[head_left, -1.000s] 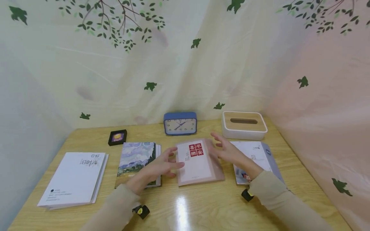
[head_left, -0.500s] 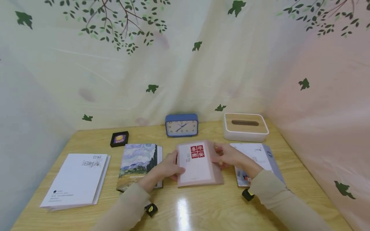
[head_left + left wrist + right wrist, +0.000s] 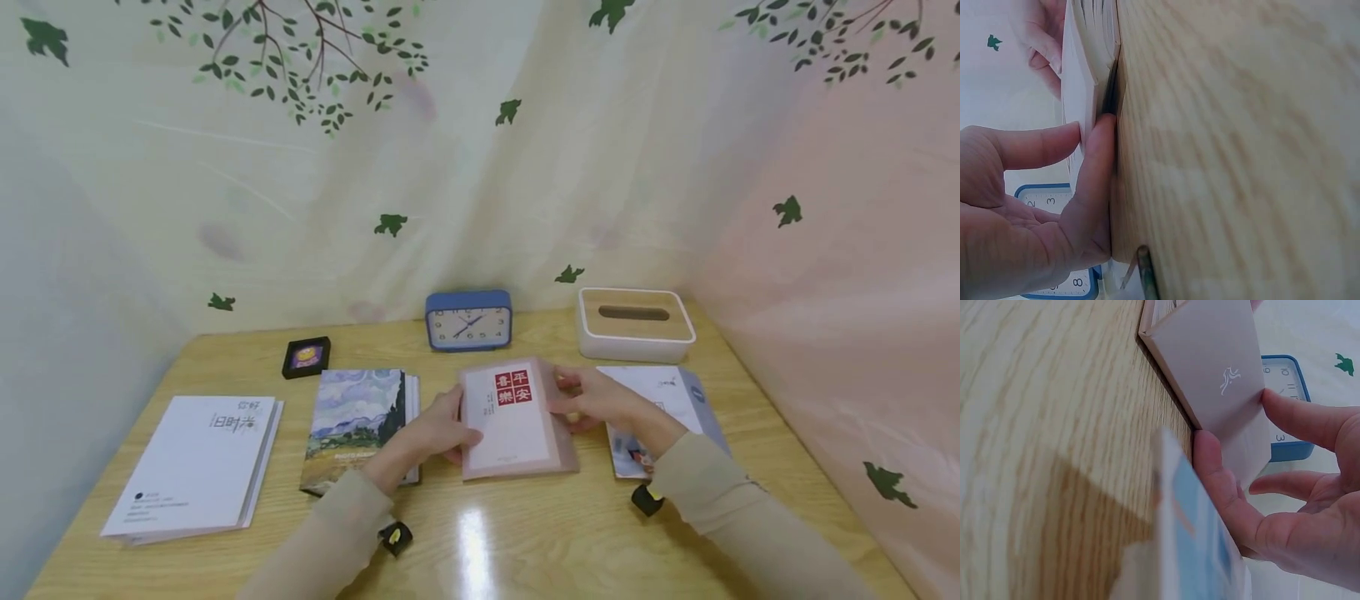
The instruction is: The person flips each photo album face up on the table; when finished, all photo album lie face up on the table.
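Note:
A pink book [image 3: 510, 437] with a pale front and a red square of characters lies at the middle of the table. My left hand [image 3: 438, 429] pinches its left edge. In the left wrist view the thumb presses the cover [image 3: 1075, 87] and a finger tucks under the edge at the tabletop. On the other side my right hand [image 3: 600, 402] grips the thick pink spine [image 3: 1216, 375]. The right wrist view has its thumb at the spine's upper edge and a finger at the lower edge, close to the wood.
A painted-cover album [image 3: 356, 425] and a white book [image 3: 195, 462] lie to the left, another pale book [image 3: 652, 408] under the right forearm. Behind stand a blue clock [image 3: 468, 321], a tissue box [image 3: 636, 337] and a small black frame [image 3: 306, 357].
Both hands have come in from hovering beside the pink book to hold its left and right sides. The book stays in nearly the same place.

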### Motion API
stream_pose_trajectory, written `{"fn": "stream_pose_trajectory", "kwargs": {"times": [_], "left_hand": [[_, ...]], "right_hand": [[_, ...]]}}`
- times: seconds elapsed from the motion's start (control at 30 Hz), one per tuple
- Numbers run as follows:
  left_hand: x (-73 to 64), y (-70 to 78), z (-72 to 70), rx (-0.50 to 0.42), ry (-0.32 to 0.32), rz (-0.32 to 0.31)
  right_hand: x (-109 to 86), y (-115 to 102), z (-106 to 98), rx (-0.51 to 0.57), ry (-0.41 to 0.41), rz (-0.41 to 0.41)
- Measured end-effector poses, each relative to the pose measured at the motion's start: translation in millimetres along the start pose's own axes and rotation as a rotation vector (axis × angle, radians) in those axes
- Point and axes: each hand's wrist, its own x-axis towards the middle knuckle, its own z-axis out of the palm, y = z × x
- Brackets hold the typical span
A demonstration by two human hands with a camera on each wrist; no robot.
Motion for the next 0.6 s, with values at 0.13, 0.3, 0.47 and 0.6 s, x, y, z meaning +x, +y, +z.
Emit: {"fn": "stream_pose_trajectory", "kwargs": {"times": [0.13, 0.3, 0.47, 0.6], "left_hand": [[0.0, 0.4, 0.5, -0.004, 0.005, -0.006], [-0.9, 0.8, 0.2, 0.012, 0.020, -0.028], [1.0, 5.5, 1.2, 0.003, 0.012, -0.020], [3.3, 7.3, 2.7, -0.015, -0.008, -0.019]], "right_hand": [[1.0, 1.4, -1.4, 0.012, -0.001, -0.002], [4.4, 4.3, -1.6, 0.021, -0.012, -0.010], [3.4, 5.3, -4.5, 0.061, -0.037, -0.035], [1.5, 6.3, -9.0, 0.100, -0.065, -0.033]]}}
